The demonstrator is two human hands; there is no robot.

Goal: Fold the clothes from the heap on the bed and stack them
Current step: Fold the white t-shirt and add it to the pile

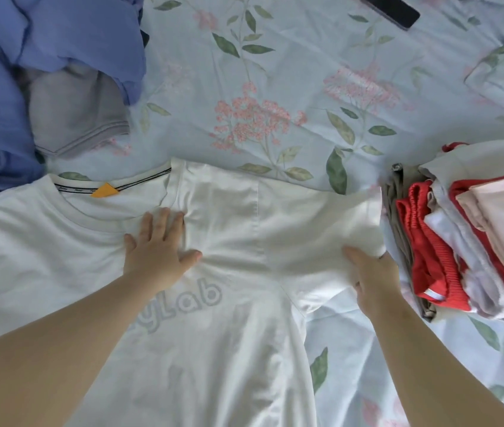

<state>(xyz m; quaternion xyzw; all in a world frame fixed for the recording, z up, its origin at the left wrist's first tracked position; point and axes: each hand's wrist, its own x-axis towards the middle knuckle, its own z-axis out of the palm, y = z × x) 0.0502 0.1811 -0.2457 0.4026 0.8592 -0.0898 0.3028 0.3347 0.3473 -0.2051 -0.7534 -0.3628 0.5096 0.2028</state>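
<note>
Clothes are partly done: a folded stack [460, 241] sits on the right of the bed [275, 72], and a blue-and-grey heap [44, 57] waits upper left. Between them a white T-shirt [229, 334] lies spread, not yet folded; the left hand [158, 251] presses it with flat fingers, and the right hand [373, 272] grips its sleeve [321, 226].

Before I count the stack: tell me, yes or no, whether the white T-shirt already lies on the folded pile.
No, the white T-shirt lies spread on the bed beside the folded pile, the left hand pressing it.
</note>
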